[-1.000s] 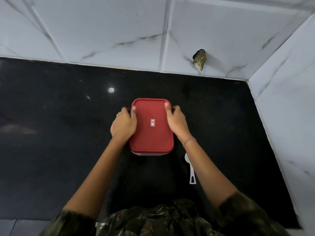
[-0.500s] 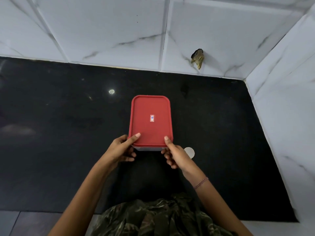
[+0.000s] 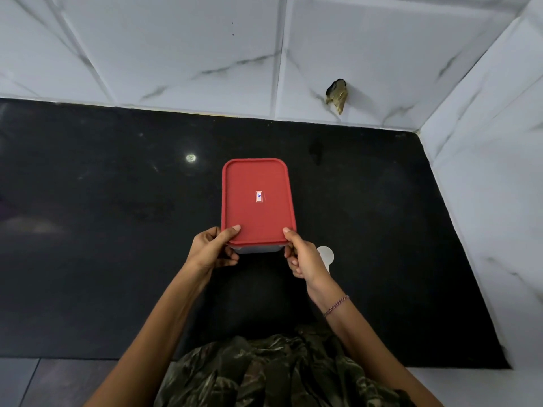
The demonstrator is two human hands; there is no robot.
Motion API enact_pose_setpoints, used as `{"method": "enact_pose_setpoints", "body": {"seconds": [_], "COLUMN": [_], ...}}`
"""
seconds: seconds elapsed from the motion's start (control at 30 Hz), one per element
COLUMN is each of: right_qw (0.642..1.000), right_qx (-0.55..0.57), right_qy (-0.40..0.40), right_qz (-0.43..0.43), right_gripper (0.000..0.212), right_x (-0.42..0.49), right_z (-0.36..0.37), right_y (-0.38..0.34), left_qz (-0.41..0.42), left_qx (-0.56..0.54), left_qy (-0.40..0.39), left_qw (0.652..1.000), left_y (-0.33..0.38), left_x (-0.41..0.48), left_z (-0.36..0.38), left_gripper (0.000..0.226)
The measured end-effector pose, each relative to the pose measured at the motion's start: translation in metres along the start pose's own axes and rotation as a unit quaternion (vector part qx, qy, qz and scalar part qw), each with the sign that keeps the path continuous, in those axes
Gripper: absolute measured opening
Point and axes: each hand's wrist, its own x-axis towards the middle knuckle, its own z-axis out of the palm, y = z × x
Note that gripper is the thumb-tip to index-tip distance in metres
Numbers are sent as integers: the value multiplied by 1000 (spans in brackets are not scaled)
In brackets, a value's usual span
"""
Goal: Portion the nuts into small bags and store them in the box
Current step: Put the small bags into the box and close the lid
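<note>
A rectangular box with a red lid (image 3: 258, 201) sits on the black countertop (image 3: 102, 230), lid on, a small label at its centre. My left hand (image 3: 212, 250) grips the box's near left corner, thumb on the lid and fingers curled under the edge. My right hand (image 3: 302, 255) grips the near right corner the same way. The box's clear body shows only as a thin strip below the lid. Nuts and small bags are not visible.
A white plastic spoon (image 3: 326, 255) lies on the counter just right of my right hand, partly hidden by it. White marble-tiled walls close the back and right side. A small dark chipped spot (image 3: 337, 95) marks the back wall.
My hands slid from the lid's far sides back to its near corners and now grip them with fingers curled under the edge. The box has barely moved.
</note>
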Motion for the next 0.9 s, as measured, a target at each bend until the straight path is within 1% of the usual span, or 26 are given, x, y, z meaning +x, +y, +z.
{"method": "enact_pose_setpoints", "body": {"seconds": [0.13,0.33,0.4,0.47,0.53,0.6,0.63,0.7,0.77,0.87,0.9], "right_qw": [1000,1000,1000,1000,1000,997,992,971,948,929,926], "right_qx": [-11,1,12,13,-1,-28,-63,-154,-216,-273,-282], "right_qy": [4,9,-1,-18,-13,32,66,132,183,204,206], "right_qz": [-3,1,-1,-7,-20,-58,-85,-128,-143,-144,-143], "right_gripper": [49,48,47,48,49,46,43,33,22,5,3], "right_x": [0,-3,-5,-8,-11,-15,-15,-16,-18,-20,-20], "right_z": [1,3,4,3,-4,-19,-29,-48,-68,-82,-85], "right_y": [-1,-1,2,5,7,13,18,27,38,55,61], "left_qz": [3,33,34,-5,-59,-103,-120,-139,-140,-135,-139], "left_qx": [-25,-55,-100,-178,-227,-196,-167,-116,-70,-2,19], "left_qy": [25,97,128,147,151,125,100,44,-3,-76,-92], "left_qw": [999,993,986,973,960,967,974,983,988,988,986], "left_y": [-4,-7,-16,-29,-41,-49,-52,-54,-58,-61,-63], "left_x": [-3,-15,-24,-34,-41,-46,-48,-53,-56,-55,-55], "left_z": [4,16,22,28,34,41,47,59,76,99,107], "left_gripper": [26,37,42,44,40,32,29,25,23,19,19]}}
